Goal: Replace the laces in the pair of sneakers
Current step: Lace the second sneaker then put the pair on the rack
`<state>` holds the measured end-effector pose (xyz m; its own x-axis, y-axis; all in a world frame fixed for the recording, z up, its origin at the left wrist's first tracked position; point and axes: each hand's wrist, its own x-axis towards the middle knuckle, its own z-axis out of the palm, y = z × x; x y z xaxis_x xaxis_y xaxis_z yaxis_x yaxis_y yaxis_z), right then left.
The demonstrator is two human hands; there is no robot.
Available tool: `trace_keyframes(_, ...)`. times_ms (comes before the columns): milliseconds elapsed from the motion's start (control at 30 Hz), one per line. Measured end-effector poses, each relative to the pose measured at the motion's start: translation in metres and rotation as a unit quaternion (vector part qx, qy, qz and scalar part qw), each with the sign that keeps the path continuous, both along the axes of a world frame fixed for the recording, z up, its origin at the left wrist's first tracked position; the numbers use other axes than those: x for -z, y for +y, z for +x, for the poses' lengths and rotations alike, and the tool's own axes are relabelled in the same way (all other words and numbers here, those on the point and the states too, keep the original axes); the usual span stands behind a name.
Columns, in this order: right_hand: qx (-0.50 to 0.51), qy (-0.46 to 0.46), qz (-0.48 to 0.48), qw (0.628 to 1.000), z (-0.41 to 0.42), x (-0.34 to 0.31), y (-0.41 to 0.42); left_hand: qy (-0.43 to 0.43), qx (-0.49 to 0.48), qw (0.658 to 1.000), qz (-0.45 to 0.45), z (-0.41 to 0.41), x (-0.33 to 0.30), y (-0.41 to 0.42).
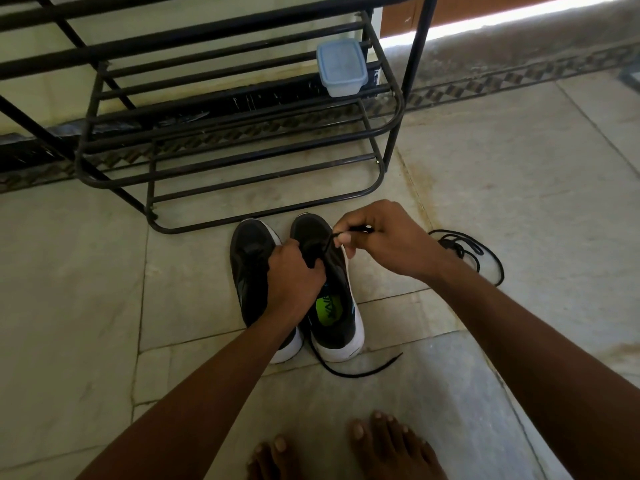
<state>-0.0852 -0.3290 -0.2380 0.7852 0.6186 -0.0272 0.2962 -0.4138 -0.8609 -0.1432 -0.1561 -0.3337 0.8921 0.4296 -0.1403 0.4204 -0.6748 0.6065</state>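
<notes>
The two sneakers [332, 296] are showing black uppers over white soles, and the right one's insole is glowing lime green with dark lettering. The lace [349, 370] trailing behind the heels and the loose lace [467, 251] are both black. The rack [221, 147] is black, its container [341, 67] pale blue. The floor [519, 188] is showing greenish-grey tiles, with a dark zigzag border running along its far edge.

Interior scene, dim and greenish overall. Daylight enters as an overexposed white strip [491, 20] at upper right, blown out without detail. Shadows on the floor [519, 188] soft and faint. Wide-angle distortion bends the metal rack [221, 147] bars toward the edges. Focus moderately soft throughout; dark areas lose detail.
</notes>
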Motion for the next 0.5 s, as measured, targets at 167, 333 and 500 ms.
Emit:
trace_keyframes(167, -0.002, -0.01, -0.006, 1.0, 0.0, -0.003, -0.004, 0.008, 0.008, 1.0, -0.002, 0.0, 0.003, -0.001)
trace_keyframes(333, -0.002, -0.004, -0.002, 1.0, -0.003, -0.001, -0.011, 0.012, 0.008, 1.0, -0.01, 0.0, 0.002, 0.0)
trace_keyframes(500, 0.024, 0.002, -0.005, 1.0, -0.004, 0.001, -0.014, 0.005, 0.023, 1.0, -0.012, -0.001, 0.0, 0.0)
